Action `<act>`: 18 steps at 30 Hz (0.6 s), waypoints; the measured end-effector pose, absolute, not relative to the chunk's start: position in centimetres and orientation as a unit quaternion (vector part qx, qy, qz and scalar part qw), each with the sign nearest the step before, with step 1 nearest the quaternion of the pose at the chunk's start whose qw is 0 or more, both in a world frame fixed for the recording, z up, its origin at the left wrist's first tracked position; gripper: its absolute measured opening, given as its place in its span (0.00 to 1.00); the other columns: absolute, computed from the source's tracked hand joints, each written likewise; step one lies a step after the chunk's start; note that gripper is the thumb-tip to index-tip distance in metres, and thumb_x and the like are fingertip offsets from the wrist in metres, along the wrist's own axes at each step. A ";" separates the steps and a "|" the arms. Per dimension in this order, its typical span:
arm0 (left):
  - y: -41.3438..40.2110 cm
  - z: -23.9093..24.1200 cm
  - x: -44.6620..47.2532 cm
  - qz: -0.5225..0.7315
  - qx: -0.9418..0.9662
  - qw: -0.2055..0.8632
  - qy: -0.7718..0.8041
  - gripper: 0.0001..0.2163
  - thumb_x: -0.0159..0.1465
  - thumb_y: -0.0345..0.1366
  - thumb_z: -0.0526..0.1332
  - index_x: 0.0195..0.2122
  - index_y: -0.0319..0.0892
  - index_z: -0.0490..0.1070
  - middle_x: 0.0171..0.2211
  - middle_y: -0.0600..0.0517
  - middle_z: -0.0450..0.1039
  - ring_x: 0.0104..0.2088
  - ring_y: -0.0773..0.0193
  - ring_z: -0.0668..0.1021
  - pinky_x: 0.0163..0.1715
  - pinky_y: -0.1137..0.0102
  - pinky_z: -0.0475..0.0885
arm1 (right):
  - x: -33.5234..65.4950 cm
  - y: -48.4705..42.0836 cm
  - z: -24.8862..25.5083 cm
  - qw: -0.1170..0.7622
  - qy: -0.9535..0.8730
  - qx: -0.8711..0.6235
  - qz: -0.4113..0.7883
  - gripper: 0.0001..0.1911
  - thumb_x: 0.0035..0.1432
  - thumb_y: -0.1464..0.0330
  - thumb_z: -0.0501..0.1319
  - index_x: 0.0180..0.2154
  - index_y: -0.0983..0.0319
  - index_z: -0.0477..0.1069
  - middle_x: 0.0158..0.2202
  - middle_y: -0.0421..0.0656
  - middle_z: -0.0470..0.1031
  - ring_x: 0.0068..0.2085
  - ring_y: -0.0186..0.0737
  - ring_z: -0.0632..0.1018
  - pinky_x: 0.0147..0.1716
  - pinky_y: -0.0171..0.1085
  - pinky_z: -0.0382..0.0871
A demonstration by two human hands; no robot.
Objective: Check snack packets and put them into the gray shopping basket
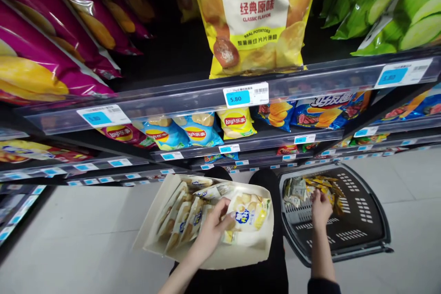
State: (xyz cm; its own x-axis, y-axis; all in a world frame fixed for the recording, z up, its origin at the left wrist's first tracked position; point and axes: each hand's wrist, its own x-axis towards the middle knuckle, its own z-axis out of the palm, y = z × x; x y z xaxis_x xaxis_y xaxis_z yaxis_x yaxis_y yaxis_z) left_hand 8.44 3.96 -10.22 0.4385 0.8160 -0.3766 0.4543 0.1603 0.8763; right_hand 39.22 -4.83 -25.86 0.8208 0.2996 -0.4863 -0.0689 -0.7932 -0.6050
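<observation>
My left hand (215, 226) reaches into an open cardboard box (151, 225) and closes on a pale yellow snack packet (248, 213) lying on top of several similar packets. My right hand (321, 209) is down in a dark shopping basket (361, 225) on the floor, its fingers curled on small packets (299, 190) heaped at the basket's far end. What exactly those fingers grip is not clear.
Store shelves rise in front of me, with a large yellow chip bag (253, 14) above a price tag (245, 95), purple bags (51, 50) at the left, green bags (396, 4) at the right. Small chip bags (193, 131) fill lower shelves. Grey floor tiles (76, 239) lie below.
</observation>
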 end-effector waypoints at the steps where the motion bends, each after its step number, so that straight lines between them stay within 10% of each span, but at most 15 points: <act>1: 3.8 -9.7 8.4 0.165 0.623 0.578 0.500 0.10 0.61 0.44 0.57 0.31 0.43 0.63 0.27 0.55 0.65 0.30 0.64 0.69 0.33 0.71 0.66 | 37.9 -5.4 -23.9 0.353 -0.076 -0.875 0.323 0.27 0.64 0.50 0.46 0.42 0.64 0.70 0.34 0.47 0.77 0.34 0.44 0.77 0.36 0.42 0.70; 8: 1.3 -6.3 7.0 0.269 0.707 0.553 0.350 0.12 0.64 0.43 0.57 0.27 0.42 0.68 0.29 0.50 0.67 0.39 0.57 0.73 0.44 0.61 0.69 | 27.5 -9.0 -10.8 0.493 -0.162 -0.488 0.701 0.42 0.52 0.37 0.46 0.55 0.61 0.62 0.26 0.47 0.77 0.17 0.44 0.75 0.18 0.40 0.68; 14: 0.5 -4.4 5.5 0.260 0.738 0.488 0.387 0.12 0.62 0.41 0.56 0.28 0.45 0.77 0.36 0.45 0.68 0.48 0.50 0.69 0.51 0.55 0.65 | 26.2 -10.2 -7.5 0.591 -0.135 -0.413 0.679 0.26 0.48 0.61 0.67 0.50 0.55 0.66 0.36 0.43 0.75 0.32 0.42 0.77 0.28 0.38 0.73; 18: -1.0 -4.7 5.2 0.234 0.557 0.654 0.455 0.17 0.62 0.46 0.50 0.42 0.45 0.73 0.52 0.46 0.63 0.48 0.51 0.71 0.41 0.60 0.72 | 25.8 -10.8 -7.6 0.583 -0.270 -0.498 0.582 0.18 0.51 0.63 0.66 0.45 0.55 0.71 0.35 0.41 0.74 0.33 0.39 0.74 0.31 0.34 0.71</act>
